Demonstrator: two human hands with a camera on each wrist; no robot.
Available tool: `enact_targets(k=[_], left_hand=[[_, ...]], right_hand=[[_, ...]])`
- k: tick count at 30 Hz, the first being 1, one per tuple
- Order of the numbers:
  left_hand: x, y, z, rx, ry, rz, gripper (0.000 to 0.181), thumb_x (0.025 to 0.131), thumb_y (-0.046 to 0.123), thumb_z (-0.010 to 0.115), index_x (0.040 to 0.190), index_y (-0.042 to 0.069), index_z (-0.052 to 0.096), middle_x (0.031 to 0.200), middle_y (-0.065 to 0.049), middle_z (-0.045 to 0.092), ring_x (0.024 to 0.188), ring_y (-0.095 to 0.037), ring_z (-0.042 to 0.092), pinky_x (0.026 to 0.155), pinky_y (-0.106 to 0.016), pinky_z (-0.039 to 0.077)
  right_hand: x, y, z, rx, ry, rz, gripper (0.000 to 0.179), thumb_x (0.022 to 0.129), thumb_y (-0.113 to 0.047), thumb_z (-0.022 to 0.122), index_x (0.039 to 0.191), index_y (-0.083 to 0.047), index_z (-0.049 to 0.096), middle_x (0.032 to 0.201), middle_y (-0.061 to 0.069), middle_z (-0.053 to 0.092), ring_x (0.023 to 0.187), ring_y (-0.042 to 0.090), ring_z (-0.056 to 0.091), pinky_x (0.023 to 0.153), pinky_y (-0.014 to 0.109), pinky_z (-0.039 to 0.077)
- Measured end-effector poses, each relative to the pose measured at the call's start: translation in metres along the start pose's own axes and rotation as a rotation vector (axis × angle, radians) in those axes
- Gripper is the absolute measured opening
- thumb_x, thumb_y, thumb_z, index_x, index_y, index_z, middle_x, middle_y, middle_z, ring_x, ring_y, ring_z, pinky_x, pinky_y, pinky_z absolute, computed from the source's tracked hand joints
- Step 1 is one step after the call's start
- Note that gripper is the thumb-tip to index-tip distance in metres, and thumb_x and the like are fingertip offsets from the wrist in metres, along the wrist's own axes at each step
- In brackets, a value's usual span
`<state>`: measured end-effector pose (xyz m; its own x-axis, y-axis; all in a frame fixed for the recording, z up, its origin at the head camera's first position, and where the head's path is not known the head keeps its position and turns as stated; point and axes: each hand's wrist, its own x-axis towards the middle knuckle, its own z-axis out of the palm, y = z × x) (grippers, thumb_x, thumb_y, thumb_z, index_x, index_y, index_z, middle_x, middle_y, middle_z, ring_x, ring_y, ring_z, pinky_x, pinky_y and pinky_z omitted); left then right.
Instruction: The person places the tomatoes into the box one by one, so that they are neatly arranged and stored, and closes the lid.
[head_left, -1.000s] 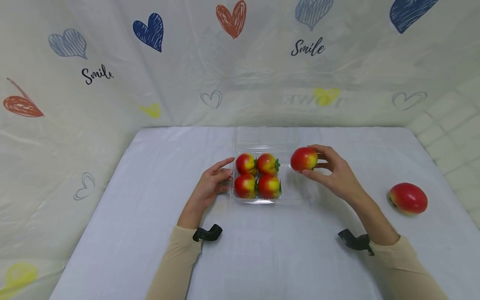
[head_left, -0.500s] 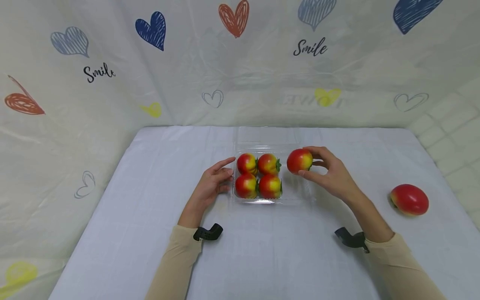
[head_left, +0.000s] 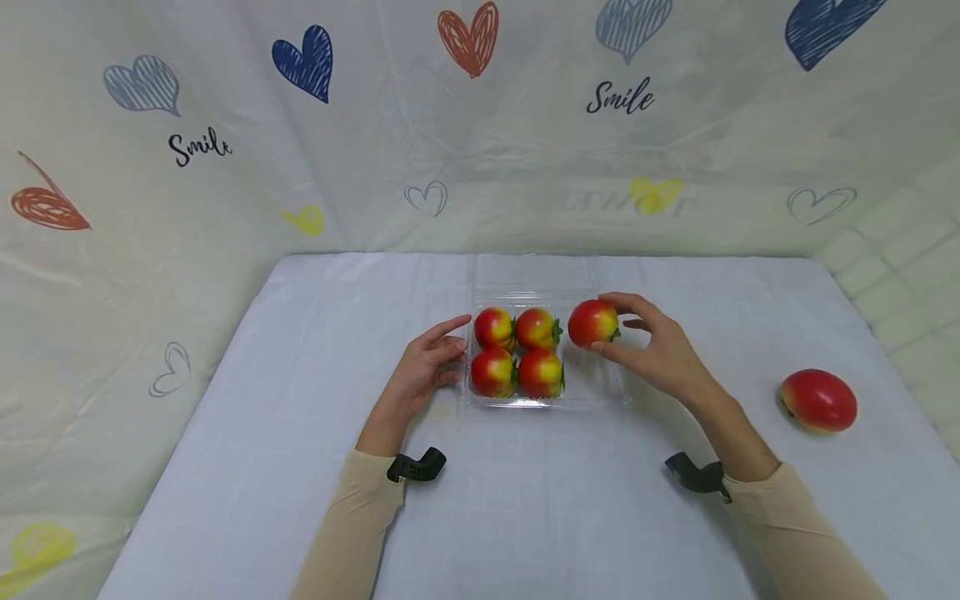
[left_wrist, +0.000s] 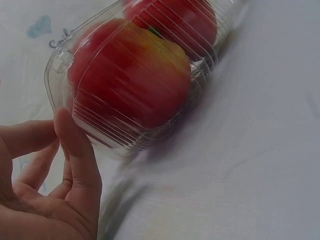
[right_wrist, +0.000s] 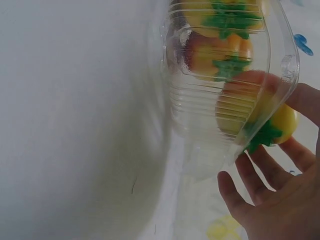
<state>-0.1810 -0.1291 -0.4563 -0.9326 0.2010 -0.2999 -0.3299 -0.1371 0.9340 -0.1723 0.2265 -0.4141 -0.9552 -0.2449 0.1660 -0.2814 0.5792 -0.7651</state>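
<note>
A clear plastic clamshell box (head_left: 592, 392) lies on the table with its lid folded back. Several red-and-yellow fruits with green leafy tops, such as this one (head_left: 492, 372), fill its left and middle parts. My left hand (head_left: 420, 367) is at the box's left side; in the left wrist view its thumb and finger (left_wrist: 77, 150) pinch the rim. My right hand (head_left: 660, 350) holds another such fruit (head_left: 591, 323) by thumb and fingers over the box's right part, at the back. In the right wrist view the held fruit (right_wrist: 285, 122) shows partly through the clear wall.
One more red fruit (head_left: 817, 400) lies on its side on the white-covered table (head_left: 540, 508), to the right of the right forearm. Behind the table hangs a pale curtain (head_left: 517, 142) printed with hearts. The transparent lid (head_left: 536, 271) stretches towards the table's back edge.
My right hand has moved a little to the left and slightly down with the fruit, bringing it further over the box's right part. The left hand stays at the box's left side.
</note>
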Motion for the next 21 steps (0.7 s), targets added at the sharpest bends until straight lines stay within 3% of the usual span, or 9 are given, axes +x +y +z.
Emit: enact_targets(k=[9, 21], left_hand=[[-0.0007, 0.0015, 0.0003, 0.006, 0.001, 0.002, 0.040, 0.104, 0.016, 0.062, 0.144, 0.023, 0.063, 0.097, 0.005, 0.065, 0.081, -0.010, 0.061, 0.062, -0.018, 0.056], [-0.0006, 0.0019, 0.0004, 0.027, 0.006, 0.001, 0.040, 0.104, 0.018, 0.064, 0.144, 0.022, 0.063, 0.099, 0.003, 0.065, 0.086, -0.013, 0.060, 0.064, -0.019, 0.056]], right_hand=[[0.0006, 0.0006, 0.0029, -0.067, 0.001, -0.040, 0.065, 0.090, -0.017, 0.082, 0.148, -0.013, 0.054, 0.144, 0.016, 0.059, 0.132, 0.039, 0.051, 0.109, 0.068, 0.045], [0.0034, 0.0027, 0.0081, -0.155, 0.010, -0.077, 0.063, 0.087, -0.017, 0.084, 0.144, -0.011, 0.059, 0.142, 0.017, 0.060, 0.129, 0.041, 0.050, 0.105, 0.068, 0.047]])
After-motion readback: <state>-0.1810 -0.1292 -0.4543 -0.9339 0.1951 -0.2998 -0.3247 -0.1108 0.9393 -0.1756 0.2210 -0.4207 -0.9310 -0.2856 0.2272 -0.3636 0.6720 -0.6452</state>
